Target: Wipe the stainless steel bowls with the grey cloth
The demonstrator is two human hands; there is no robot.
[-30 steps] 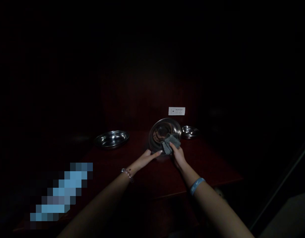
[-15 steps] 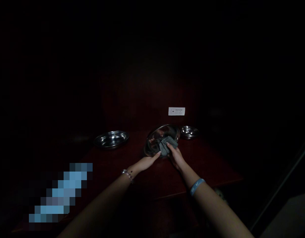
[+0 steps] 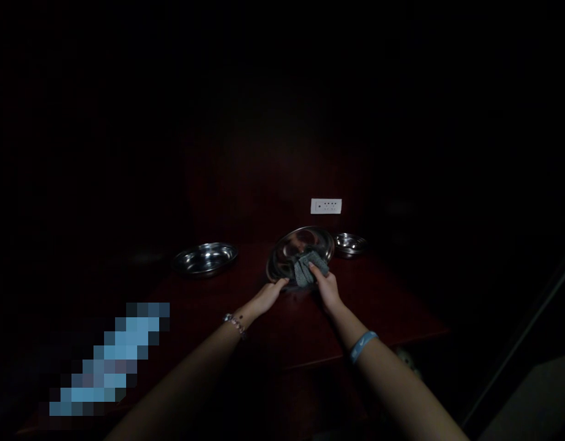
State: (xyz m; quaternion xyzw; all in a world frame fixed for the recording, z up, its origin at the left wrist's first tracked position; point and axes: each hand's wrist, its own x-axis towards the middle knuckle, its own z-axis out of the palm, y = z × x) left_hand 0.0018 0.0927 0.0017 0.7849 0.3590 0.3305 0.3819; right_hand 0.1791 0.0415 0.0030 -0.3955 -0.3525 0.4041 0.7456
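nearest, both forearms reach in from the bottom of the view, a blue wristband on the right one and a beaded bracelet at the left wrist. off to the left, a pixelated blue patch hides what is there. the left hand has its grip clenched on the near rim of a shiny metal dish, thumb over the edge. the right hand has its grip round a folded grey cloth, pressed to the dish's inner face. the dish is tilted, over the middle of the dark red table. further back, an oval metal tray rests left, a metal bowl right; beyond, a white socket panel on the wall.
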